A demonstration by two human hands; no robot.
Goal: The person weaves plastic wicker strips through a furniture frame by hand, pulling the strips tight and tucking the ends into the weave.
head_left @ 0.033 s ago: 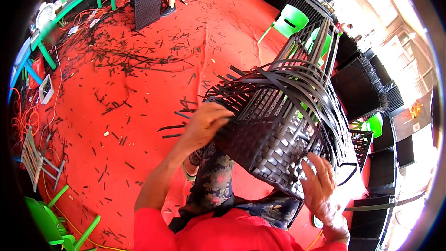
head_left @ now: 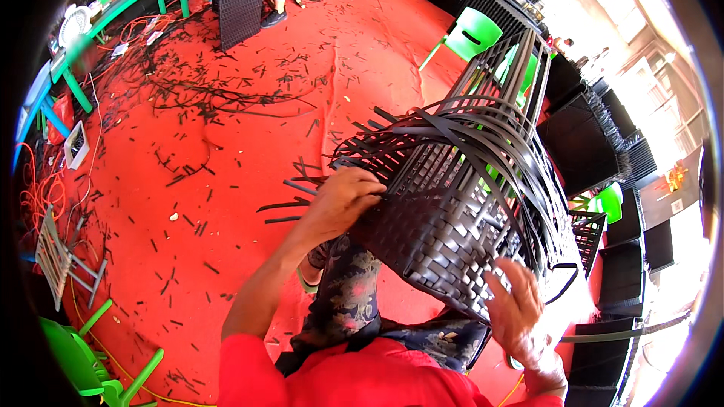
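Head view: my left hand (head_left: 343,200) grips loose strips at the near edge of the black woven plastic-strip chair frame (head_left: 460,211) tilted over my lap; my right hand (head_left: 516,309), fingers spread, presses its woven underside above the red carpet floor (head_left: 226,143).

Left arm: bare forearm rising from the red sleeve at lower centre toward mid-frame, elbow bent. Left hand (head_left: 343,197): centre of frame, knuckles up, fingers curled inward in a closed grasp. Right arm: mostly hidden at the lower right edge, wrist alone visible. Right hand (head_left: 516,309): lower right, back facing the camera, fingers spread and pointing upward, pressed flat.
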